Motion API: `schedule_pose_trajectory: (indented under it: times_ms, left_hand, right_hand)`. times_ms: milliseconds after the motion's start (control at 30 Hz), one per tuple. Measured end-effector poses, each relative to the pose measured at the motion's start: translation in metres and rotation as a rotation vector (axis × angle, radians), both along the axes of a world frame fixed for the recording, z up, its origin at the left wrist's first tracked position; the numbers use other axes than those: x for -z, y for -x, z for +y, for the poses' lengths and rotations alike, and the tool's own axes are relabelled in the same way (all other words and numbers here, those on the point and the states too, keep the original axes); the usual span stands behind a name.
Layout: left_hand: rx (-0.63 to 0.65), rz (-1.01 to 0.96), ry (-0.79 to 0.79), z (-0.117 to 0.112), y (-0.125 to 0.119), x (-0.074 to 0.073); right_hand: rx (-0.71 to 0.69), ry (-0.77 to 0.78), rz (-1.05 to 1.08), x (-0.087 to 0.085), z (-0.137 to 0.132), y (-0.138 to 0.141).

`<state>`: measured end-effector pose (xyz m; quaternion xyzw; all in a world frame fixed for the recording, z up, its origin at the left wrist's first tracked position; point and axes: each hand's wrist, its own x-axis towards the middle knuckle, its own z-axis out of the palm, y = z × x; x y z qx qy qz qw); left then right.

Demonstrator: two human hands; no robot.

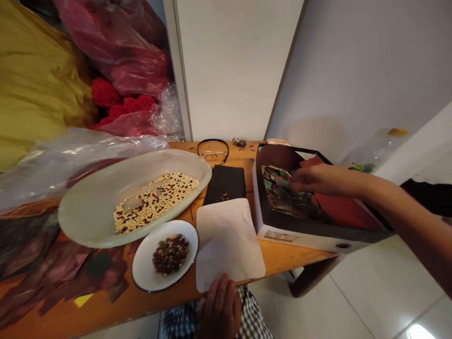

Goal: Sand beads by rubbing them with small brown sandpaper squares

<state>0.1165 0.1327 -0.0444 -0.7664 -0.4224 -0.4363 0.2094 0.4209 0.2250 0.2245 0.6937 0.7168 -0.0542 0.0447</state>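
At the far left of the orange wooden tabletop [282, 256], a wide, pale oval ceramic dish [83, 219] holds a mixed heap of cream and dark red seeds [155, 202]. Nearer, a small round white bowl with a dark rim [141, 268] holds darker mixed beans [171, 254]. To their right, a soft-looking white paper sheet [229, 240] overlaps a black rectangular pouch [226, 181]. The left hand [219, 306] sits at the near edge of the sheet, its grip with fingers together and touching the paper (whether it pinches the sheet cannot be told). Further right, an open white cardboard box with a dark interior [300, 238] holds a pile of small multicoloured paper scraps [277, 188], with a flat red sheet [344, 209] beside them. The right hand [318, 181] reaches in from the right, its grip closed up at the pile (no clamped scrap can be made out). The scraps would likely prove light and thin, best taken by an edge between fingertips.
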Motion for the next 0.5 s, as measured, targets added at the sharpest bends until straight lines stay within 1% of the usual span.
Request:
schedule_pose_trajectory:
  times_ms: [33, 100, 133, 200, 267, 333, 400, 500]
  left_hand:
    - [-0.007, 0.007, -0.018, 0.001, 0.000, 0.001]
    - [-0.017, 0.021, -0.044, 0.002, 0.001, 0.004]
    - [-0.020, 0.028, -0.059, 0.002, 0.002, 0.006]
    - [-0.026, 0.045, -0.090, 0.004, 0.004, 0.009]
    - [-0.030, 0.055, -0.121, 0.005, 0.005, 0.013]
    - [-0.034, 0.046, -0.128, 0.007, 0.005, 0.015]
    - [-0.038, 0.040, -0.127, 0.007, 0.006, 0.017]
    - [-0.039, 0.065, -0.150, 0.008, 0.007, 0.017]
  right_hand:
    - [-0.015, 0.041, -0.012, -0.001, 0.023, 0.000]
    - [-0.025, 0.107, -0.052, 0.008, 0.061, 0.001]
    - [-0.024, 0.125, -0.076, 0.016, 0.074, 0.002]
    - [-0.024, 0.164, -0.108, 0.031, 0.088, 0.002]
    - [-0.041, 0.210, -0.115, 0.043, 0.091, -0.001]
    - [-0.064, 0.268, -0.103, 0.048, 0.088, -0.005]
    - [-0.075, 0.330, -0.084, 0.046, 0.083, -0.009]
    - [-0.081, 0.414, -0.043, 0.032, 0.079, -0.015]
